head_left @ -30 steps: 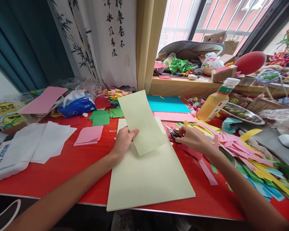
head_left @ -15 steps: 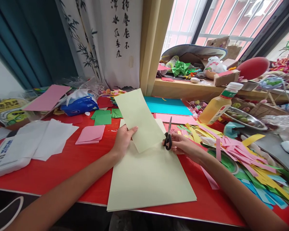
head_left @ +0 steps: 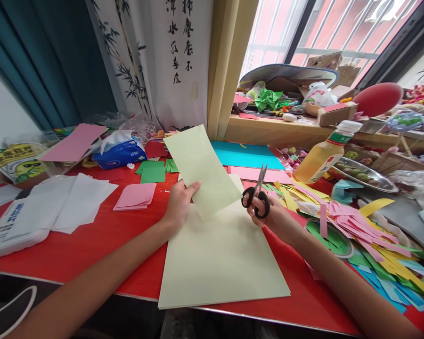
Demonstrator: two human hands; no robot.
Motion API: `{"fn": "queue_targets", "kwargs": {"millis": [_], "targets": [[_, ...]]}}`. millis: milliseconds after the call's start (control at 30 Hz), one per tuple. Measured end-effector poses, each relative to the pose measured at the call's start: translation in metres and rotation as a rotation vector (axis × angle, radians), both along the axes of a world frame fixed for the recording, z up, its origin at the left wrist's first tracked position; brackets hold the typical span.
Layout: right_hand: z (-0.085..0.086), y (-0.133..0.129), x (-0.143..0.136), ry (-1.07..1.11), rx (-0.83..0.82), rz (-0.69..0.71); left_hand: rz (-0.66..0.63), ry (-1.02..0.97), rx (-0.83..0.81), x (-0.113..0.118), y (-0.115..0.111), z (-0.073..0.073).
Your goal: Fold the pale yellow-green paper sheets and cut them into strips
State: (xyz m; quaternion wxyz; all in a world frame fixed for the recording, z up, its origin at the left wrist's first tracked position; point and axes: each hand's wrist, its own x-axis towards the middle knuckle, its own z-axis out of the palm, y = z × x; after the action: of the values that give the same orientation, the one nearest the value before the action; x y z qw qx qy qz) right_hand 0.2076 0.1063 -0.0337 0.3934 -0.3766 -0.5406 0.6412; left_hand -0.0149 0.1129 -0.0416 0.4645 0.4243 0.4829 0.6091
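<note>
My left hand [head_left: 181,203] pinches the left edge of a pale green rectangle of paper [head_left: 207,169], thumb on top, holding it tilted above larger pale green sheets [head_left: 222,263]. Black-handled scissors [head_left: 257,193] are in my right hand [head_left: 270,214], with fingers through the handles and the blades pointing up and slightly parted. The scissors are just right of the raised paper's lower right corner. The large sheets lie on the red table [head_left: 127,254] and reach its front edge.
Pink squares [head_left: 134,196], green squares [head_left: 153,172] and a blue tissue pack [head_left: 120,151] lie left. Behind are turquoise [head_left: 247,155] and pink sheets. A juice bottle [head_left: 323,153], a metal dish [head_left: 365,175] and colourful paper strips [head_left: 360,226] crowd the right.
The scissors have turned in my right hand, so both handle loops and parted blades now show. They sit slightly further right. My left hand still holds the paper, which has shifted slightly left.
</note>
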Motion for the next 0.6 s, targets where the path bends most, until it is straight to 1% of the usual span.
{"fn": "queue_targets", "kwargs": {"millis": [100,233,333,433,600], "targets": [[0.004,-0.002,0.000,-0.089,0.029,-0.029,0.035,-0.011,0.034,-0.006,0.004,0.003],[0.010,-0.006,-0.002,-0.301,0.058,-0.046,0.111,-0.084,0.073,-0.014,0.009,0.006],[0.014,-0.010,-0.004,-0.415,0.072,0.041,0.118,-0.142,0.112,-0.018,0.011,0.009],[0.016,-0.013,-0.004,-0.456,0.071,0.130,0.120,-0.170,0.131,-0.019,0.012,0.011],[0.018,-0.016,-0.004,-0.500,0.078,0.143,0.092,-0.189,0.129,-0.019,0.011,0.012]]}}
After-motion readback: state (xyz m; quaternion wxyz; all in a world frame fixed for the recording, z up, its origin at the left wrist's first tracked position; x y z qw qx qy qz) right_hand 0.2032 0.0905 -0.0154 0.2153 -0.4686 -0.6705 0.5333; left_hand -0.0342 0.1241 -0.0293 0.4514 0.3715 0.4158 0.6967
